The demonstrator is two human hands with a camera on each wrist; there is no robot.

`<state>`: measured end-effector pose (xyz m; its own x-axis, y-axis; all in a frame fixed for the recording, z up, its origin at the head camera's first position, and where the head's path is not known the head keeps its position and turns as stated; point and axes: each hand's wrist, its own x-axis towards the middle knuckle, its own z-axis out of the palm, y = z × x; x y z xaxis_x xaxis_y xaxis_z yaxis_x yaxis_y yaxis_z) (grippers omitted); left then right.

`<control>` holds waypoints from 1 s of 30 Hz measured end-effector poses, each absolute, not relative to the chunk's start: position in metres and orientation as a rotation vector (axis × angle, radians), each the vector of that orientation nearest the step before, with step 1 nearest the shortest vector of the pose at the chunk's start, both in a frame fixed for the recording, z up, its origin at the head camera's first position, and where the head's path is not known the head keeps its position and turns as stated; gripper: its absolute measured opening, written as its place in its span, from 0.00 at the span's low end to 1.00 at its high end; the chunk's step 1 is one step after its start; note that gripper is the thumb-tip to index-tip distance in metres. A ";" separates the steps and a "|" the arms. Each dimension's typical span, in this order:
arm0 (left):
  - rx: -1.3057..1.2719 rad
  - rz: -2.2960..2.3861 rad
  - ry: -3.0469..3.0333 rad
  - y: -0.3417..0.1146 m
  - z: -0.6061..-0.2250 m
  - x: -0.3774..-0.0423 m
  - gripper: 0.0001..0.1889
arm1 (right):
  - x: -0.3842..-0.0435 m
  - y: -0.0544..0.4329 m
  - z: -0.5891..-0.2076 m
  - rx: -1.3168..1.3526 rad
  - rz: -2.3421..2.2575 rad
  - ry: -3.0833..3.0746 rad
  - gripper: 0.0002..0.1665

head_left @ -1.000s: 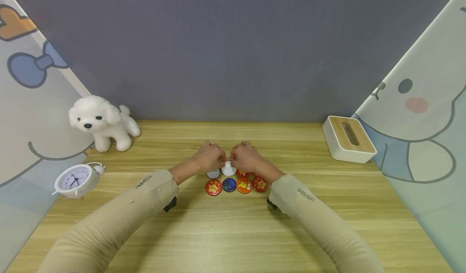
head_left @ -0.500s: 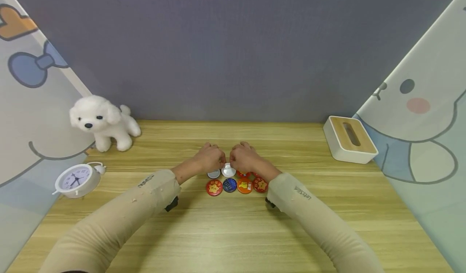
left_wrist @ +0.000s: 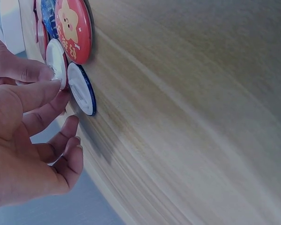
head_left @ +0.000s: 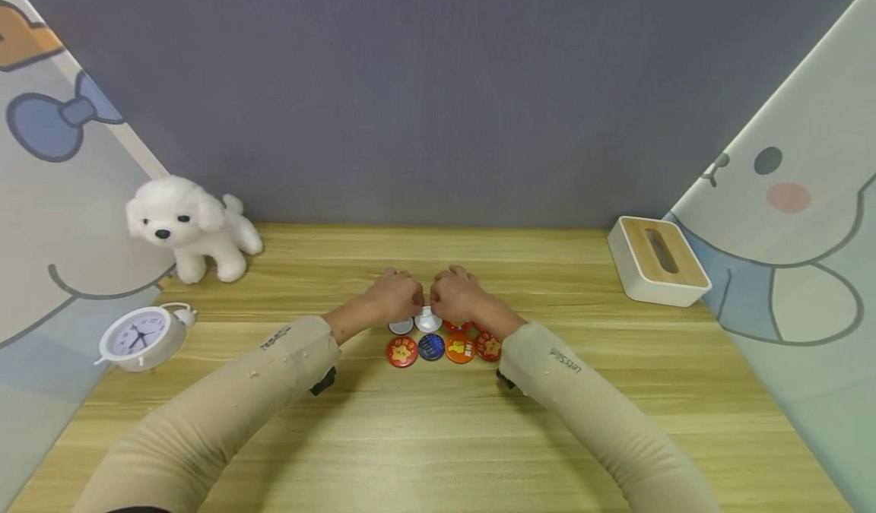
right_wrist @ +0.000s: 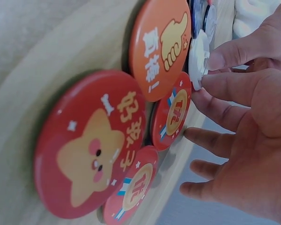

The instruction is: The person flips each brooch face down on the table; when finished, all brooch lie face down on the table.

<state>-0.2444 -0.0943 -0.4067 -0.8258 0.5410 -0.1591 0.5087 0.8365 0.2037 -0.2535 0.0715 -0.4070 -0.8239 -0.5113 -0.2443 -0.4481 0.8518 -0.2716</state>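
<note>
A round pin badge (head_left: 428, 320) lies white back up in the far row. My left hand (head_left: 395, 298) pinches its edge between thumb and index finger, the other fingers loosely bent in the left wrist view. From the opposite side my right hand (head_left: 460, 296) pinches the same badge at its back, where a small clasp shows in the right wrist view. Left of it is another white-backed badge (left_wrist: 82, 89) with a blue rim. Two red medal badges (right_wrist: 171, 115) lie face up beneath my right hand, partly hidden in the head view.
The near row has a red star badge (head_left: 401, 352), a blue badge (head_left: 431, 347), an orange thumbs-up badge (head_left: 460, 349) and a second red star badge (head_left: 489, 346). A plush dog (head_left: 195, 224) and alarm clock (head_left: 142, 338) stand left, a tissue box (head_left: 658, 261) right.
Both hands stay on the same badge, with only slight finger movement. A reddish strip seen between the fingertips a second ago no longer shows. The head view has shifted slightly.
</note>
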 end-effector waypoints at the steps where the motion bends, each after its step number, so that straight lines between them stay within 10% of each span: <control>1: 0.813 0.225 2.810 -0.094 -0.406 -0.244 0.07 | -0.254 0.072 -0.407 -0.722 -0.294 2.719 0.08; 30: 0.814 0.141 2.835 -0.091 -0.406 -0.244 0.06 | -0.254 0.071 -0.406 -0.695 -0.294 2.721 0.12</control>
